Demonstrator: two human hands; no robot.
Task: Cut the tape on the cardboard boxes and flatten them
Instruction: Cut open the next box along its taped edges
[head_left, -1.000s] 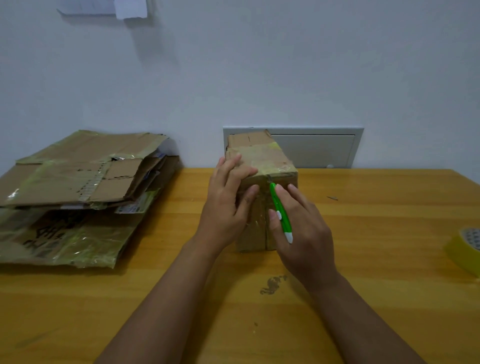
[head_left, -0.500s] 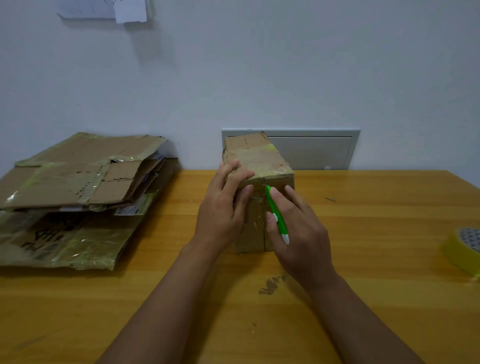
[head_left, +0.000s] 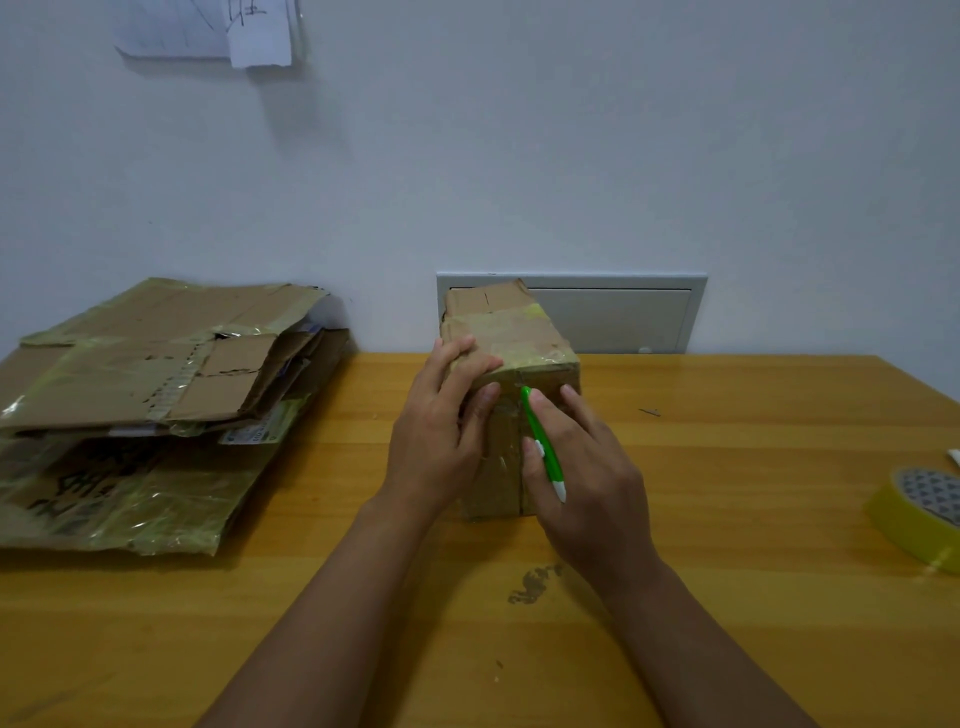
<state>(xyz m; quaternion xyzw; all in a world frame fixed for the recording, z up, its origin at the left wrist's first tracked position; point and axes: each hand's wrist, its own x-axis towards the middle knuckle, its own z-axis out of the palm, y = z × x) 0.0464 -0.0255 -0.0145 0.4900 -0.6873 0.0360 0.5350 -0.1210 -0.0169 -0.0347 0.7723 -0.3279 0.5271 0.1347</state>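
Observation:
A small taped cardboard box (head_left: 519, 338) stands in the middle of the wooden table (head_left: 727, 519), its near end facing me. My left hand (head_left: 441, 441) grips the box's near left top corner, fingers over the top and thumb on the near face. My right hand (head_left: 582, 478) holds a green and white cutter (head_left: 543, 444) shaped like a pen. Its tip touches the taped seam at the top edge of the near face. The lower part of that face is hidden behind both hands.
A pile of flattened, taped cardboard boxes (head_left: 145, 395) lies at the left of the table. A yellow tape roll (head_left: 919, 514) sits at the right edge. A grey wall panel (head_left: 613, 312) is behind the box. Papers (head_left: 218, 31) hang on the wall.
The cutter's tip has slid a little along the near-face seam and now sits at the top edge. My left hand keeps its hold on the box. The view has shifted slightly.

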